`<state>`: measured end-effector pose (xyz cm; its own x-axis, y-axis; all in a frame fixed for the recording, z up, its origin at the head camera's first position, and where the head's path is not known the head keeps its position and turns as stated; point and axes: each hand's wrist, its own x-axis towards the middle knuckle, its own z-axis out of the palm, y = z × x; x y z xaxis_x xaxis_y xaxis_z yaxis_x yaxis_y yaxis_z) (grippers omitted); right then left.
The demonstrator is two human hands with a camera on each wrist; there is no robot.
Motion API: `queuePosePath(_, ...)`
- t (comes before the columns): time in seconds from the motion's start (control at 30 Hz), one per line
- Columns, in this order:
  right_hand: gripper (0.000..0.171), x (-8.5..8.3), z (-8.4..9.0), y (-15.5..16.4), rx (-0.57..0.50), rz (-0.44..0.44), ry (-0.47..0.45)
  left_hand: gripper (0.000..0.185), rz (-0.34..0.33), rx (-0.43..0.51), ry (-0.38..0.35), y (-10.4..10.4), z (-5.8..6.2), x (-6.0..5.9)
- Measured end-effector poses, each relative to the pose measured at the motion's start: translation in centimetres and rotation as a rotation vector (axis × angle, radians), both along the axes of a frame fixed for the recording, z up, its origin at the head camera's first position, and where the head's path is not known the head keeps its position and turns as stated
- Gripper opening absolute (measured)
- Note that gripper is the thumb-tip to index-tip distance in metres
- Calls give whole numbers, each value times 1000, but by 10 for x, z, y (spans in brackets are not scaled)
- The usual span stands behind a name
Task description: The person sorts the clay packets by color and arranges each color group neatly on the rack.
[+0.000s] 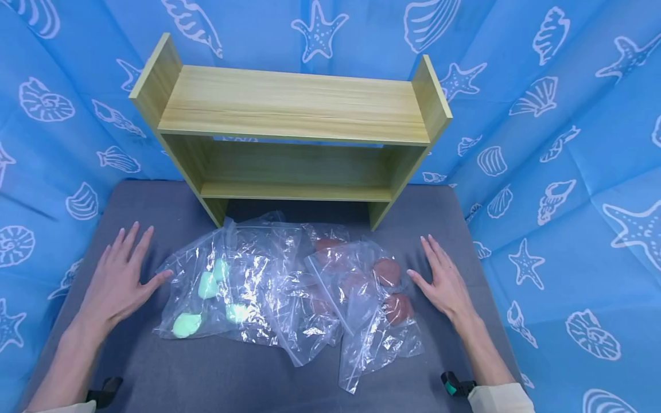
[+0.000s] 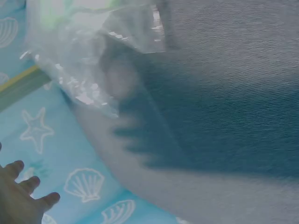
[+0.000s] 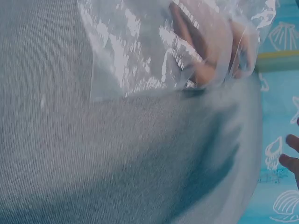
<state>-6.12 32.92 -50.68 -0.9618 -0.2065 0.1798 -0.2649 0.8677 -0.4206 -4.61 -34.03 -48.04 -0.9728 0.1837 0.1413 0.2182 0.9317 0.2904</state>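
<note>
Clear zip bags lie in an overlapping heap on the grey table. The left-hand bag (image 1: 175,292) contains several pale green lumps (image 1: 187,324). Bags on the right (image 1: 361,344) contain reddish-brown rounded lumps (image 1: 399,308); the exact kind of either lump cannot be told. My left hand (image 1: 116,287) is beside the green lumps' bag, fingers straight and spread, thumb tip near the bag's edge. To the right of the brown lumps, my right hand (image 1: 444,281) has its fingers extended and grips nothing. Each wrist view catches only some fingertips, apart from the bags.
A pale wooden two-tier shelf (image 1: 294,106) stands at the back of the grey table (image 1: 217,378), behind the bags. Blue curtains with white shell and starfish prints (image 1: 568,189) surround the table at the back and sides.
</note>
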Motion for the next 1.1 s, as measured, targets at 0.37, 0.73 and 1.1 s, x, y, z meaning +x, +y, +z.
queuePosePath(0.37,82,4,1,-15,-135,33,-100,93,-78,114,95,16,42,-13)
queuePosePath(0.73,75,4,-11,-20,-299,45,-165,92,-131,218,104,36,84,-42)
queuePosePath(1.1,67,-2,-23,-23,-374,20,-295,86,-245,433,225,51,131,-63)
